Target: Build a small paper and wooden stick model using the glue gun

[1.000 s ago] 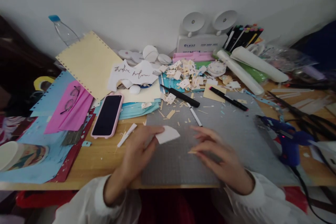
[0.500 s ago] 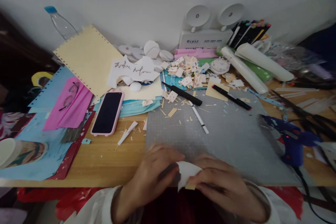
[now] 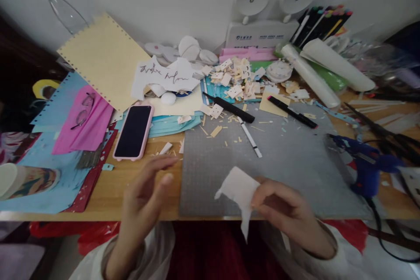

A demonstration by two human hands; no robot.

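Paper (image 3: 238,183) is up over the front edge of the mat (image 3: 295,162) on my feed, ragged tail dangling, pinched between thumb and fingers of the right hand (image 3: 292,216). Left hand (image 3: 142,210) has thumb and fingers spread apart, over the desk (image 3: 108,192) just left of the mat. I've also got a white pen (image 3: 250,140) lying on the mat, phone (image 3: 133,133) beyond the left hand, glue gun (image 3: 364,162) off right.

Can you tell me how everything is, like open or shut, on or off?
Left hand: open, holding nothing
Right hand: pinching the white paper
White paper: ragged, one strip hanging down
Phone: screen dark
Bottle: blue cap on
Glue gun: lying down; can't tell if on
Glasses: resting on pink paper
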